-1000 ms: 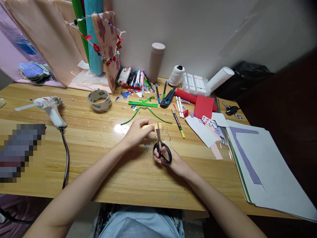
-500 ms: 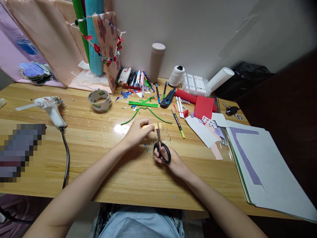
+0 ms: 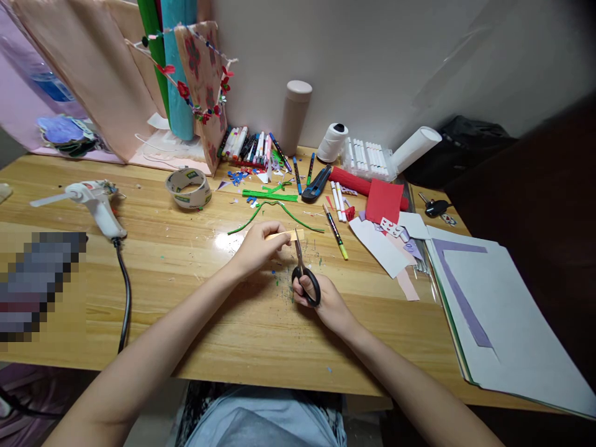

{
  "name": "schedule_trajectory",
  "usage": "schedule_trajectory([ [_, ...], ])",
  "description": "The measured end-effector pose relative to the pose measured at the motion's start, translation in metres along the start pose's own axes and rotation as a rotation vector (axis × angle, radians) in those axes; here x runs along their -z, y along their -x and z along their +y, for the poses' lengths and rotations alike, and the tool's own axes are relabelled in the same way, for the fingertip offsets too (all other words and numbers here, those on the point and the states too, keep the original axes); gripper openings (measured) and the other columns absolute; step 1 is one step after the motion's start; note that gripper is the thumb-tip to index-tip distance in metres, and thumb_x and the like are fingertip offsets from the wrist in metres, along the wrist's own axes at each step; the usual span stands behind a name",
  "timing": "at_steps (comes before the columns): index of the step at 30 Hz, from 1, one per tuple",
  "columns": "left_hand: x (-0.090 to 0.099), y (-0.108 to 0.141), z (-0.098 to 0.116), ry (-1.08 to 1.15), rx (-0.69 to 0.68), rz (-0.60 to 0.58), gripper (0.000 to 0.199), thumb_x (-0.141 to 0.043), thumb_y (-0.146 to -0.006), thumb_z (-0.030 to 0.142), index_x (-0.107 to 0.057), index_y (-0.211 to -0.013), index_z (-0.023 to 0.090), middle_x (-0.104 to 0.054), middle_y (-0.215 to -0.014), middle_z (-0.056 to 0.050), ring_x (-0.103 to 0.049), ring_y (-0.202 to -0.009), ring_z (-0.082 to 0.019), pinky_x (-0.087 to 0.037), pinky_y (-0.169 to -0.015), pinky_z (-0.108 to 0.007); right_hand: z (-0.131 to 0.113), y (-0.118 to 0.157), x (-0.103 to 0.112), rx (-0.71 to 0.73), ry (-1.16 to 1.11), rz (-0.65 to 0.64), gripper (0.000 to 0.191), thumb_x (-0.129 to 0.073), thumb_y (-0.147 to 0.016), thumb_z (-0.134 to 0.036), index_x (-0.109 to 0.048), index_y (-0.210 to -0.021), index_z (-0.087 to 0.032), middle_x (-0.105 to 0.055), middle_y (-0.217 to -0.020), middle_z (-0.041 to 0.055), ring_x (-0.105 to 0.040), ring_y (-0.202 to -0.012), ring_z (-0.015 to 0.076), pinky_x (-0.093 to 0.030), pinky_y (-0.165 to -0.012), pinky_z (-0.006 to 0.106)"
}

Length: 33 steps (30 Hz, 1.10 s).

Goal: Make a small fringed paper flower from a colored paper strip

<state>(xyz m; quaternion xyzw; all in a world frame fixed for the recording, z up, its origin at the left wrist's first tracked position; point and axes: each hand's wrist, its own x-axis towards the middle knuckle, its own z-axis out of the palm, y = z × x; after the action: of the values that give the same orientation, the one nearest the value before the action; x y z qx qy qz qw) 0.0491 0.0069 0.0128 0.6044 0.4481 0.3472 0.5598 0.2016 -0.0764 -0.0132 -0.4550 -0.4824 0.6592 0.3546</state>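
Note:
My left hand [image 3: 261, 248] pinches a small pale yellow paper strip [image 3: 298, 235], whose end sticks out to the right of the fingertips. The black-handled scissors [image 3: 301, 264] are in my right hand [image 3: 323, 301], with fingers through the loops. Their blades point away from me and meet the strip just right of my left fingertips. Beyond my hands, a bent green stem [image 3: 274, 203] lies on the table, and green paper strips [image 3: 269, 195] lie behind it.
A glue gun [image 3: 100, 208] with its cord and a tape roll [image 3: 188, 188] are on the left. A utility knife [image 3: 316, 184], markers and red paper [image 3: 384, 200] lie at the back. White sheets [image 3: 512, 316] cover the right side.
The scissor handles have closed slightly and shifted a little to the right with my right hand. My left hand and the strip look nearly unchanged.

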Motion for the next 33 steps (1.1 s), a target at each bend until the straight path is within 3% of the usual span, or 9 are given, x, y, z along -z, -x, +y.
schedule_trajectory([
  [9, -0.0004, 0.0004, 0.0018, 0.023, 0.021, 0.007, 0.021, -0.054, -0.073, 0.032, -0.053, -0.062, 0.015, -0.047, -0.057, 0.004, -0.044, -0.052, -0.009, -0.034, -0.050, -0.021, 0.0020, 0.0037, 0.0009, -0.038, -0.027, -0.204, 0.060, -0.038, -0.075, -0.076, -0.045, -0.076, -0.017, -0.043, -0.062, -0.0018, -0.032, -0.051, 0.0079, -0.022, -0.047, 0.022],
  [33, 0.0006, 0.0008, -0.0006, -0.037, -0.008, 0.011, 0.020, -0.053, -0.073, 0.029, -0.051, -0.060, 0.015, -0.048, -0.059, 0.003, -0.047, -0.056, -0.010, -0.036, -0.053, -0.021, 0.0048, 0.0018, 0.0046, -0.036, -0.057, -0.168, 0.056, -0.040, -0.077, -0.073, -0.043, -0.073, -0.017, -0.041, -0.058, -0.0035, -0.028, -0.049, 0.0069, -0.019, -0.046, 0.022],
])
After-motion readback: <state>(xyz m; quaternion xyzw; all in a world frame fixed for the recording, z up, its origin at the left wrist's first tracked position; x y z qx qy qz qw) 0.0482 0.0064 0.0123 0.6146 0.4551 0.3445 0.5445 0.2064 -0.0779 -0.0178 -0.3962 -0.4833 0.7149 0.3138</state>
